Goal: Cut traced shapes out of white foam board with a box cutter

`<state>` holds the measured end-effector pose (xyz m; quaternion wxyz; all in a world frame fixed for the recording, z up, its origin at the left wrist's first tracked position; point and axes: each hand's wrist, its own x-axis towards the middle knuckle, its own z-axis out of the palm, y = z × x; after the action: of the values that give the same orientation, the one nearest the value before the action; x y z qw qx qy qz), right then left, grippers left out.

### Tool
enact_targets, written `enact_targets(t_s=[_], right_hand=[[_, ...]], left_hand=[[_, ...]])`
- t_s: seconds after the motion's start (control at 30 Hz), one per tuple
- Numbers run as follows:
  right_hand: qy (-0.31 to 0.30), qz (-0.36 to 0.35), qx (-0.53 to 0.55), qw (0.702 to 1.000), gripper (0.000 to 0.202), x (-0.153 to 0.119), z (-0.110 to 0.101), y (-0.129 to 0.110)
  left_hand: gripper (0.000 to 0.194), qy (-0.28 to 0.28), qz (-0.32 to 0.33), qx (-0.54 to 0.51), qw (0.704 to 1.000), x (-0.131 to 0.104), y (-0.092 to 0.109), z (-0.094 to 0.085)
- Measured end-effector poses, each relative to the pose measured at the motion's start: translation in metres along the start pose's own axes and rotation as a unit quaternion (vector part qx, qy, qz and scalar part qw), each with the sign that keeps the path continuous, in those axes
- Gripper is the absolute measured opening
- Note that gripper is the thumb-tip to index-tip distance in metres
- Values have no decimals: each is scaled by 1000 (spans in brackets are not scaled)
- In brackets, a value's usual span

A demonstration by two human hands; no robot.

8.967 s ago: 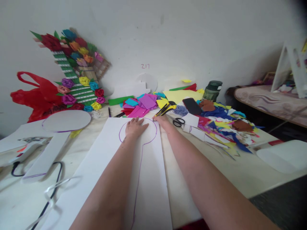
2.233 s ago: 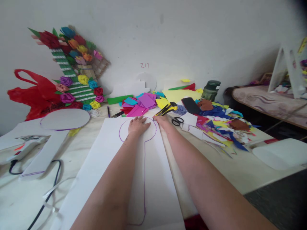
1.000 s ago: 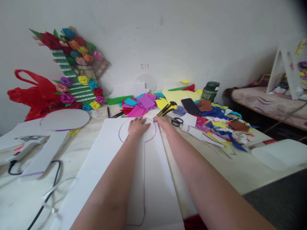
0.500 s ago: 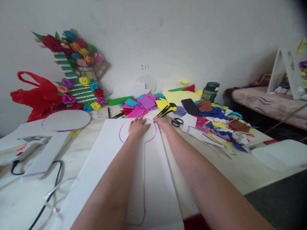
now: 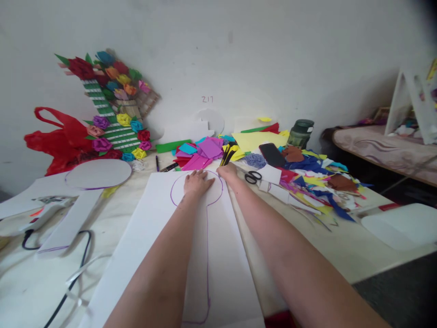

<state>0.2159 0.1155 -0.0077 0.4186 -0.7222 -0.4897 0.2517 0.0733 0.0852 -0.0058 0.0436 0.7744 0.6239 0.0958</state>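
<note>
A large white board (image 5: 223,255) lies lengthwise before me, with a round shape and a long stem drawn on it in purple line. Inside the drawn circle my left hand (image 5: 198,183) presses flat, fingers spread. My right hand (image 5: 227,171) grips a yellow and black utility knife (image 5: 229,154) at the circle's upper right edge. Its handle points up and away; the blade is hidden by the hand. Black-handled scissors (image 5: 253,177) rest just right of my right wrist.
On the left are a cut white round shape with a stem (image 5: 99,174), a glue gun (image 5: 44,213) with its cord, and a red bag (image 5: 59,141). Coloured paper sheets (image 5: 209,149), a phone (image 5: 272,155), a green bottle (image 5: 301,133) and paper scraps (image 5: 317,182) spread along the back and right.
The utility knife's handle has swung from leaning right to more upright and away from me. My left hand stays flat on the board. The whole view has shifted slightly.
</note>
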Motion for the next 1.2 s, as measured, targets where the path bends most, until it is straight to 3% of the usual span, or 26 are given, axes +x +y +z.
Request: enact_targets(t_s=[0.17,0.47,0.77,1.2], right_hand=[[-9,12,46,999,17,5,11,-4],[-44,-12,134,990,11,26,50,-18],[-63,-32,174,982,11,18,45,-12],[-47,-85,92,991,10,14,47,-14]], left_hand=[[59,17,-10,-3,1000,3,-9,1],[56,48,-85,4,995,6,-30,-8],[52,57,-86,15,995,7,-28,-4],[47,44,-17,29,998,9,-29,1]])
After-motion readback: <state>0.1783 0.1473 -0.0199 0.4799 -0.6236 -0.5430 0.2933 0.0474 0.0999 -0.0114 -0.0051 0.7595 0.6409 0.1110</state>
